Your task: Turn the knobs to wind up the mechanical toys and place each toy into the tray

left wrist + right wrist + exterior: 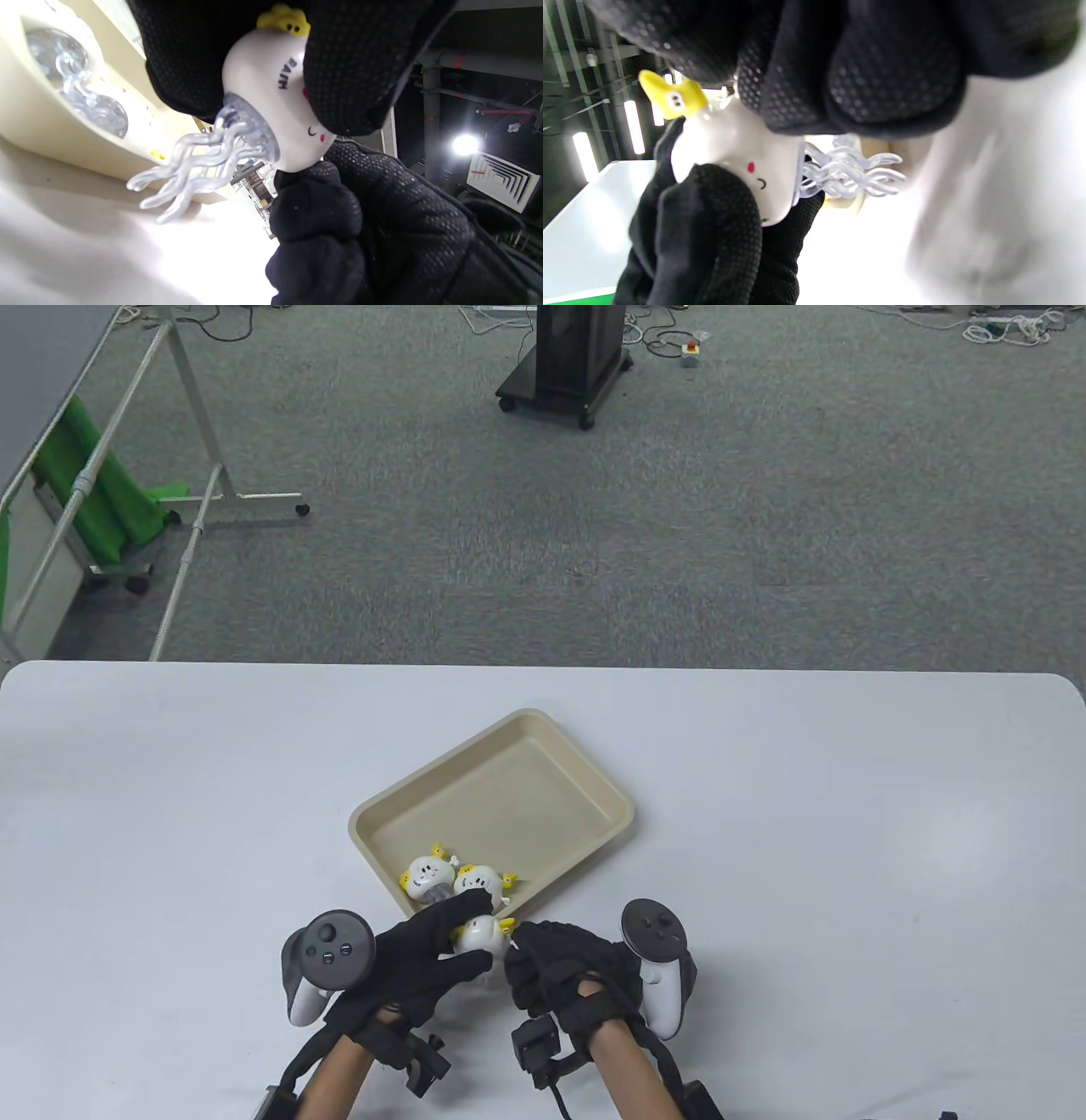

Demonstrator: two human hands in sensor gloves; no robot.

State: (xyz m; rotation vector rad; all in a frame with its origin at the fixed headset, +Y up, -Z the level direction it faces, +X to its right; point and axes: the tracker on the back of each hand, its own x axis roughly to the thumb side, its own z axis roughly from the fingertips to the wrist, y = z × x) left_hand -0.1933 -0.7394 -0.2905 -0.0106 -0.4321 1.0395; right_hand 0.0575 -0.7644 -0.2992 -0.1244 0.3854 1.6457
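While both hands meet just in front of the tray, the scene reads so:
Left hand [424, 954]: fingers curled round the white jellyfish toy [478, 935], gripping its body
Right hand [564, 971]: fingers curled at the toy's right side, beside its yellow knob [506, 926]; whether they pinch the knob cannot be told
Held toy: above the worktop [848, 831], just outside the near rim of the tray; clear wavy tentacles [191, 169] hang free
Tray [594, 763]: beige, set at an angle on the worktop
Other toys [426, 875]: two white jellyfish toys lie in the tray's near corner, touching each other
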